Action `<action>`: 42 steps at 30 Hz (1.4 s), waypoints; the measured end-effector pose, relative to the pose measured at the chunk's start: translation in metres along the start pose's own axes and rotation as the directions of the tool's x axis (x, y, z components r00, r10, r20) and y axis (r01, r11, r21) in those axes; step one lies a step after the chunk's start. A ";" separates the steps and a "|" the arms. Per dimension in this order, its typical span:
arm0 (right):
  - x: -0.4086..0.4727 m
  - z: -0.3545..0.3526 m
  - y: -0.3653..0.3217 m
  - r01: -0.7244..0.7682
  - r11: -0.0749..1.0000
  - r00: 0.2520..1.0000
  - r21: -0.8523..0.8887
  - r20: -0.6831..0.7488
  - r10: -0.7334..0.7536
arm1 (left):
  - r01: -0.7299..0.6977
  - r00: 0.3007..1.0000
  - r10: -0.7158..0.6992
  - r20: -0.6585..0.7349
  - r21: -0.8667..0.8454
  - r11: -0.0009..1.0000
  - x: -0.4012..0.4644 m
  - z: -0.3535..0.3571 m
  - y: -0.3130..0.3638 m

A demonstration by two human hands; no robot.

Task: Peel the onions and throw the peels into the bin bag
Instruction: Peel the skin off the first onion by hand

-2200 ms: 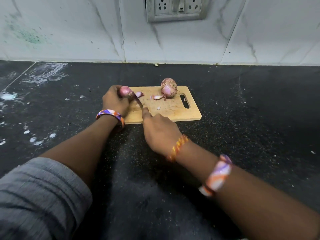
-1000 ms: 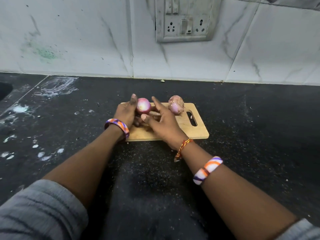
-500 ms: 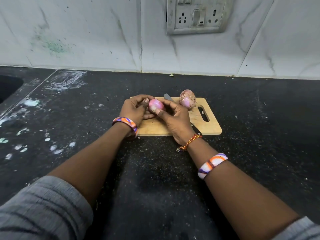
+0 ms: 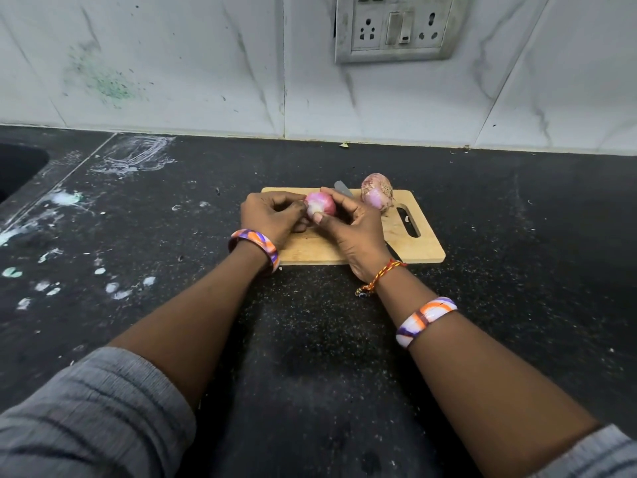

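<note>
Black speckled counter [image 4: 310,339], stained with white smears at 9 o'clock, meets a white marble-patterned tiled wall [image 4: 172,63] carrying a grimy socket plate [image 4: 396,27] at 12 o'clock. Dark sink edge [image 4: 17,167] shows at the far 9 o'clock margin.

Wooden cutting board [image 4: 424,250] lies flat at centre, handle slot toward 3 o'clock.

Left hand [image 4: 272,219] and right hand [image 4: 355,232] meet above the board's 9 o'clock half. Both hold a partly peeled onion [image 4: 322,208], pink with a pale patch. Left fingers are curled against its 9 o'clock side; right fingers wrap over its top and 3 o'clock side, thumb pressed beneath.

Second onion [image 4: 377,196], papery skin on, sits on the board at its 12 o'clock edge, just beside the right hand and apart from it.

Knife [image 4: 343,189]: grey blade tip protrudes beyond the right fingers, and a dark part shows near the right wrist; whether the right hand grips it cannot be determined.

Patterned bangles sit on both forearms; red-yellow thread circles the right wrist. Grey sleeves cover both upper arms.
</note>
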State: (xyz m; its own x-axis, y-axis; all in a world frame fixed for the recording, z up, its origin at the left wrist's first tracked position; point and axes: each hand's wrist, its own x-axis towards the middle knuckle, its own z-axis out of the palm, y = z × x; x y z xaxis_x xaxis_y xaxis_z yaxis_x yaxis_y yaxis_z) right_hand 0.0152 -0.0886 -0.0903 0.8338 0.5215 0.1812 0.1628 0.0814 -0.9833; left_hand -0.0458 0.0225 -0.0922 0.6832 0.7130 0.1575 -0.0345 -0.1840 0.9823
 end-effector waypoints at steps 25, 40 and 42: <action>0.002 -0.005 -0.002 -0.179 0.932 0.979 0.314 0.148 0.138 | -0.006 0.995 0.000 -0.098 -0.059 0.998 0.000 -0.003 -0.001; 0.001 -0.003 -0.001 -0.114 0.986 0.989 0.120 0.109 0.101 | -0.070 0.997 0.069 -0.014 -0.014 0.997 -0.005 -0.002 0.002; 0.001 -0.003 -0.001 -0.098 0.991 0.990 0.090 0.109 0.088 | -0.056 0.998 0.055 -0.039 -0.011 0.998 -0.004 -0.001 0.002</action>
State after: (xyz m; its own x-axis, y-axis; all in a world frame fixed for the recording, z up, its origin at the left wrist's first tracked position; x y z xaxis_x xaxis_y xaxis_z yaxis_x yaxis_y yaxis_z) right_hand 0.0177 -0.0907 -0.0895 0.7825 0.6160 0.0908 0.0319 0.1060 -0.9939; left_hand -0.0496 0.0196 -0.0907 0.6511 0.7277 0.2155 -0.0807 -0.2159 0.9731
